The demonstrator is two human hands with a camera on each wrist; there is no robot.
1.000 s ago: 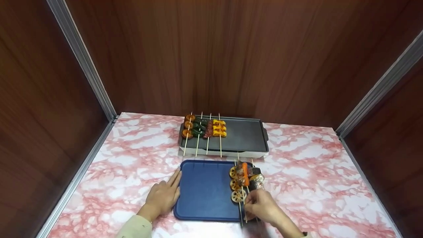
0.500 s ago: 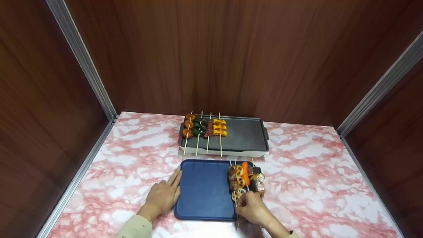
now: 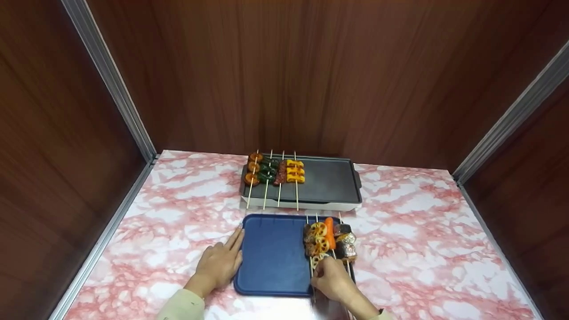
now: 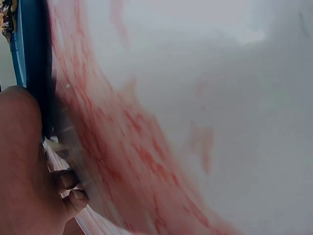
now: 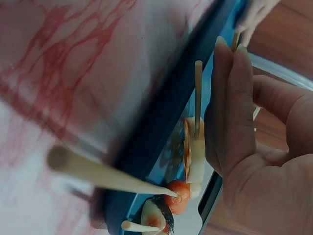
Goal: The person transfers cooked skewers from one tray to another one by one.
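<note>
On the blue tray (image 3: 275, 258), my right hand (image 3: 333, 278) pinches the stick of a skewer with dark brown chunks (image 3: 308, 240), at the left end of the row. In the right wrist view a stick end (image 5: 236, 38) shows between the fingertips. Right beside it lies a lotus root skewer (image 3: 318, 230), partly covered by the hand. Then come an orange sausage-like skewer (image 3: 330, 233) and a skewer of dark and pale chunks (image 3: 346, 244). My left hand (image 3: 218, 266) lies with fingers extended along the tray's left edge.
Behind the tray stands a grill plate (image 3: 331, 182) on a light base. Its left half carries skewers of round orange slices (image 3: 253, 168), green peppers (image 3: 267, 171), reddish meat (image 3: 281, 173) and yellow pieces (image 3: 295, 172). Brown panels (image 3: 284, 80) enclose the marbled table (image 3: 418, 231).
My right hand has moved left with the brown-chunk skewer, from over the lotus root and orange skewers to the lotus root's left side. My left hand has stayed put.
</note>
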